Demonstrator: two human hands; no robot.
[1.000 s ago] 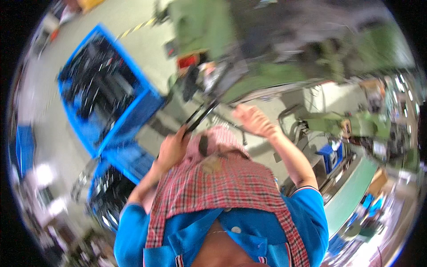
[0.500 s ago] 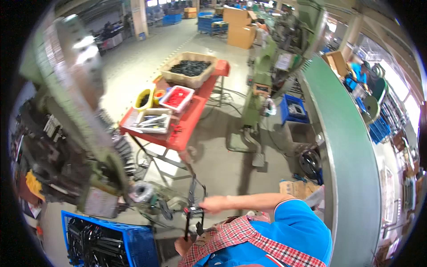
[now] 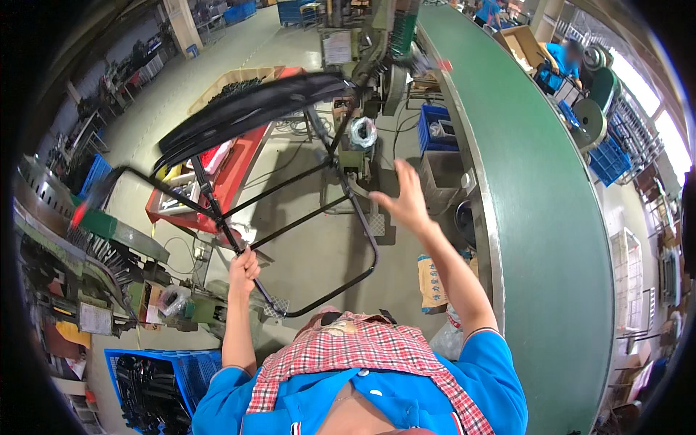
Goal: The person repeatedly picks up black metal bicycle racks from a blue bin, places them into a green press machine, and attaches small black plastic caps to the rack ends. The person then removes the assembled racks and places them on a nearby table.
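My left hand (image 3: 243, 267) is clenched tight round a thin rod of the black tubular metal frame (image 3: 290, 196), which I hold up in front of my chest, over the grey concrete floor (image 3: 304, 254). Its long axis slants from my fist up and right toward the dark blurred panel (image 3: 246, 109) on top. My right hand (image 3: 406, 199) is wide open, fingers spread, holding nothing, just right of the frame's curved tube and nearest that side, beside the long green conveyor belt (image 3: 536, 181).

One black tubular frame (image 3: 275, 181), two hands, one green conveyor belt (image 3: 536, 188), one red table (image 3: 232, 170)
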